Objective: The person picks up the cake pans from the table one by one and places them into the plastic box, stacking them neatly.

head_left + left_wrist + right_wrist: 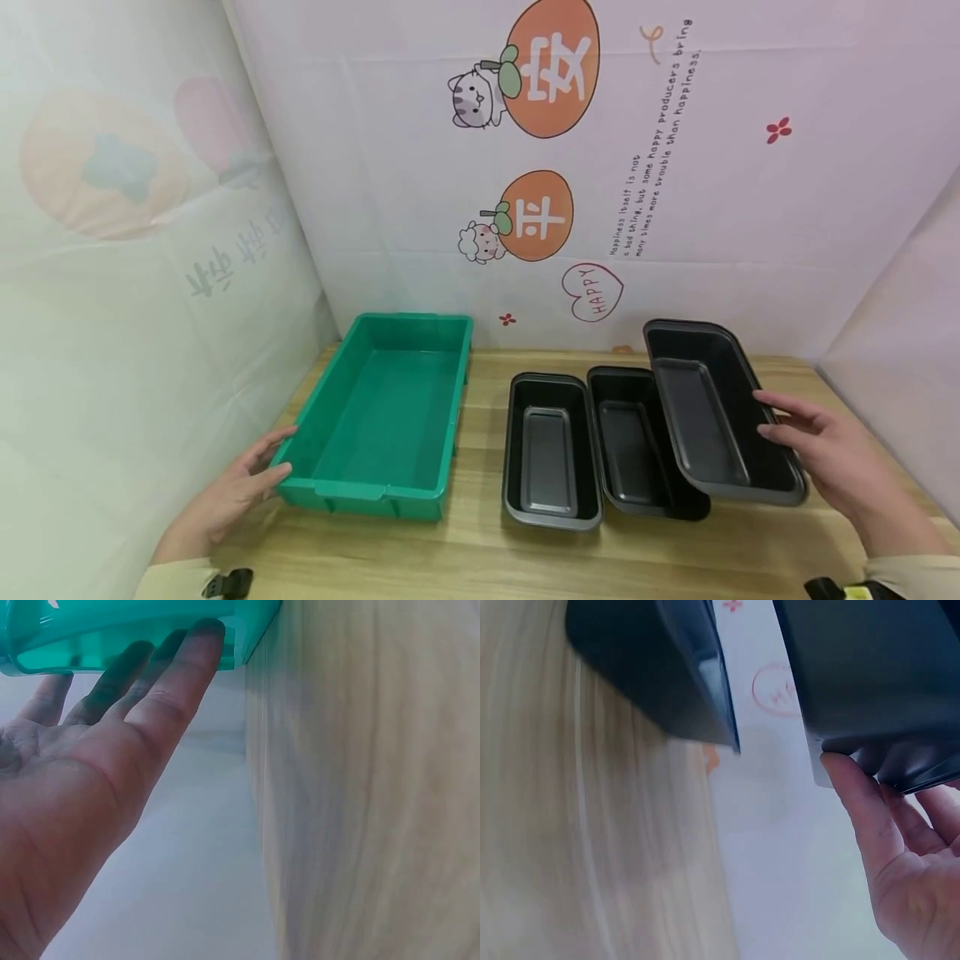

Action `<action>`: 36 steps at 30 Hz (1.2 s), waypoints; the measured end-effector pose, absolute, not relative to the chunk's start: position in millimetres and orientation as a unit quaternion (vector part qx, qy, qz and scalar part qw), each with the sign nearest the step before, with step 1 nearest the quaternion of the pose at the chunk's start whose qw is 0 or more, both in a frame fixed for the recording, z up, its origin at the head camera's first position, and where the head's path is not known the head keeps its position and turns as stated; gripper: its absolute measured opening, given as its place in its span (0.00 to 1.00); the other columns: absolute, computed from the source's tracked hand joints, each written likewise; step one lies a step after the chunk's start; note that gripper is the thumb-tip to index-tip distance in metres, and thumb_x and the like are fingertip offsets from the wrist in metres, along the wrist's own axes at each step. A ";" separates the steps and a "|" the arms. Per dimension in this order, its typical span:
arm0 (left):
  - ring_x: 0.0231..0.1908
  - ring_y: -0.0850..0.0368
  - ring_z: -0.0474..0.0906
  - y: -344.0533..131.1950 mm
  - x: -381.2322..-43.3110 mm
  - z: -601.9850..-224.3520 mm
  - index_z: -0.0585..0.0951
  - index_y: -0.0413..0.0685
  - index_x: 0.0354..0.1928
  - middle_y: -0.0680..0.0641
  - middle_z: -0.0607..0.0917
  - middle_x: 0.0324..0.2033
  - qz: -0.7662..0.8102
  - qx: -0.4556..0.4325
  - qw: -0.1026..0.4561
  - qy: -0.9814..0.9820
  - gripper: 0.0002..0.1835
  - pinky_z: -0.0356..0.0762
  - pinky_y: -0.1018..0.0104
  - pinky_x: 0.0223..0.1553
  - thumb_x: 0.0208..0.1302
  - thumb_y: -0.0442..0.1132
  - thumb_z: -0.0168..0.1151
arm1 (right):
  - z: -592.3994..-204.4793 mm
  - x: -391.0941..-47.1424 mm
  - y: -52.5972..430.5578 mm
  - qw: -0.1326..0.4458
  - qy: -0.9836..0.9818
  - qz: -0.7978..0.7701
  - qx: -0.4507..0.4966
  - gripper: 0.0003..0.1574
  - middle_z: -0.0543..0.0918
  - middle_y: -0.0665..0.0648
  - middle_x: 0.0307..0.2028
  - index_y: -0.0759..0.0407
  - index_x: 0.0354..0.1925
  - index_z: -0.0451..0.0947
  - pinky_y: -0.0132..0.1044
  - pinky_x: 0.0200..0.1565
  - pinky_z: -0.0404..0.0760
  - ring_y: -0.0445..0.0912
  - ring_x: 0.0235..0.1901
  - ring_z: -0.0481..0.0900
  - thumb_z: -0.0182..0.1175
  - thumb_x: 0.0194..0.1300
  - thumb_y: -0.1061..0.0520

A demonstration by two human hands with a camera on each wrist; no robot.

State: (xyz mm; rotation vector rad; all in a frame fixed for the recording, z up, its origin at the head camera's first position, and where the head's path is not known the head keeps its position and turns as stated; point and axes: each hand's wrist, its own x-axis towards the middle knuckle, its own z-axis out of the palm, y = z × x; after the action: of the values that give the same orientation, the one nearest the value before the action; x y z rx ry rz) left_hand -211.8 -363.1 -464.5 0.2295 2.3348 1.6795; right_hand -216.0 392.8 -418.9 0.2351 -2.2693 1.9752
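Observation:
With its fingertips, the left hand [232, 492] touches the near left corner of a green plastic bin [375, 493]. Its fingers look nearly straight against the bin's outer wall [112, 656] in the left wrist view. The right hand [832, 454] grips a black loaf pan [701, 417] by its right side, fingers and thumb over the rim. This pan is tilted and raised, overlapping a second loaf pan [626, 450] in the head view. Its dark outer side [877, 682] fills the upper right of the right wrist view. A third loaf pan [547, 458] stands left of the second.
The wooden tabletop [420, 558] bears the bin and the pans, with bare wood between bin and pans. A white printed cloth [390, 167] hangs behind the table, and pale cloth walls [150, 350] close in both sides.

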 end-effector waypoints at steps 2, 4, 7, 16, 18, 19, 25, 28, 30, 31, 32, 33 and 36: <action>0.70 0.25 0.35 -363.1 -211.9 -465.1 0.49 0.50 0.77 0.30 0.36 0.74 0.579 0.076 0.124 0.803 0.33 0.56 0.28 0.59 0.77 0.42 0.49 | -417.6 -216.7 383.3 0.064 -0.734 0.670 0.094 0.31 0.76 0.41 0.48 0.53 0.62 0.77 0.25 0.34 0.74 0.33 0.39 0.74 0.57 0.66 0.74; 0.70 0.24 0.34 -363.1 -211.8 -465.4 0.48 0.49 0.77 0.30 0.36 0.74 0.579 0.082 0.122 0.802 0.33 0.56 0.27 0.59 0.77 0.41 0.49 | -416.4 -217.4 373.5 0.065 -0.721 0.682 0.105 0.31 0.77 0.42 0.49 0.54 0.62 0.78 0.26 0.33 0.76 0.34 0.38 0.75 0.57 0.65 0.75; 0.70 0.23 0.32 -362.7 -211.1 -466.1 0.48 0.48 0.77 0.29 0.35 0.74 0.583 0.089 0.119 0.799 0.33 0.55 0.27 0.58 0.78 0.40 0.48 | -413.8 -219.0 357.6 0.057 -0.708 0.694 0.118 0.31 0.79 0.44 0.49 0.56 0.61 0.78 0.28 0.33 0.79 0.35 0.38 0.78 0.57 0.64 0.76; 0.70 0.24 0.34 -362.4 -209.2 -469.5 0.49 0.46 0.77 0.28 0.36 0.73 0.595 0.086 0.114 0.791 0.32 0.54 0.26 0.59 0.77 0.39 0.49 | -407.7 -224.9 307.6 0.049 -0.676 0.723 0.133 0.29 0.83 0.48 0.45 0.58 0.59 0.79 0.31 0.34 0.81 0.38 0.39 0.80 0.58 0.63 0.77; 0.70 0.25 0.36 -363.1 -209.5 -468.3 0.49 0.47 0.77 0.28 0.37 0.73 0.595 0.083 0.113 0.791 0.33 0.54 0.27 0.59 0.77 0.39 0.49 | -406.9 -226.2 295.3 0.041 -0.676 0.726 0.124 0.29 0.82 0.48 0.46 0.57 0.60 0.79 0.32 0.35 0.82 0.38 0.39 0.79 0.58 0.64 0.75; 0.70 0.25 0.36 -363.5 -209.7 -467.6 0.49 0.47 0.77 0.28 0.37 0.73 0.594 0.082 0.112 0.793 0.33 0.55 0.27 0.59 0.77 0.39 0.49 | -406.6 -226.9 288.8 0.038 -0.678 0.724 0.117 0.28 0.81 0.48 0.46 0.57 0.60 0.78 0.32 0.35 0.82 0.38 0.39 0.79 0.59 0.64 0.74; 0.70 0.24 0.36 -365.8 -211.8 -464.7 0.49 0.47 0.77 0.28 0.37 0.73 0.582 0.086 0.114 0.801 0.33 0.57 0.28 0.58 0.77 0.40 0.49 | -403.5 -232.9 250.8 0.004 -0.686 0.722 0.097 0.28 0.82 0.53 0.44 0.60 0.63 0.75 0.39 0.37 0.84 0.43 0.39 0.83 0.62 0.65 0.69; 0.70 0.23 0.35 -365.9 -212.7 -464.8 0.49 0.47 0.77 0.28 0.37 0.73 0.581 0.094 0.113 0.801 0.33 0.58 0.28 0.58 0.77 0.40 0.50 | -400.7 -236.6 234.2 0.001 -0.692 0.715 0.099 0.29 0.81 0.56 0.43 0.65 0.64 0.72 0.39 0.37 0.84 0.44 0.39 0.83 0.63 0.65 0.67; 0.70 0.23 0.35 -365.7 -213.1 -465.1 0.49 0.47 0.77 0.28 0.36 0.74 0.583 0.099 0.112 0.799 0.33 0.58 0.28 0.58 0.77 0.40 0.49 | -398.7 -238.6 224.1 0.003 -0.704 0.703 0.097 0.30 0.80 0.57 0.44 0.67 0.65 0.71 0.39 0.37 0.84 0.44 0.39 0.82 0.64 0.65 0.66; 0.70 0.23 0.34 -365.8 -213.3 -465.6 0.49 0.47 0.77 0.28 0.36 0.74 0.584 0.100 0.111 0.798 0.33 0.58 0.28 0.58 0.77 0.39 0.49 | -397.8 -239.5 219.2 0.004 -0.712 0.695 0.096 0.31 0.79 0.58 0.44 0.67 0.65 0.70 0.39 0.37 0.84 0.44 0.39 0.82 0.64 0.65 0.66; 0.70 0.23 0.34 -366.0 -213.5 -466.1 0.49 0.46 0.77 0.29 0.36 0.74 0.584 0.102 0.110 0.798 0.33 0.59 0.28 0.58 0.77 0.39 0.49 | -396.9 -240.4 214.3 0.004 -0.718 0.689 0.094 0.32 0.78 0.59 0.45 0.68 0.65 0.69 0.39 0.38 0.84 0.44 0.40 0.81 0.64 0.65 0.66; 0.70 0.23 0.35 -366.2 -213.6 -466.7 0.49 0.46 0.77 0.29 0.36 0.74 0.584 0.103 0.109 0.798 0.33 0.59 0.28 0.58 0.77 0.39 0.49 | -396.4 -241.5 209.7 0.003 -0.724 0.684 0.091 0.32 0.78 0.61 0.46 0.68 0.66 0.68 0.39 0.38 0.84 0.45 0.40 0.81 0.63 0.65 0.66; 0.69 0.23 0.35 -366.8 -214.0 -468.3 0.49 0.47 0.77 0.29 0.36 0.74 0.583 0.105 0.105 0.798 0.32 0.60 0.29 0.57 0.77 0.39 0.49 | -395.9 -244.7 197.6 0.005 -0.741 0.666 0.084 0.33 0.75 0.65 0.48 0.67 0.67 0.68 0.38 0.39 0.83 0.45 0.42 0.80 0.63 0.65 0.66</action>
State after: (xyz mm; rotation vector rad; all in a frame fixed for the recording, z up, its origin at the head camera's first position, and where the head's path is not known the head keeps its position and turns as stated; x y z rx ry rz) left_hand -214.0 -366.8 -468.3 0.3104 2.3532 1.7194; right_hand -244.7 197.6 -395.9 0.2616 -2.3209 2.0850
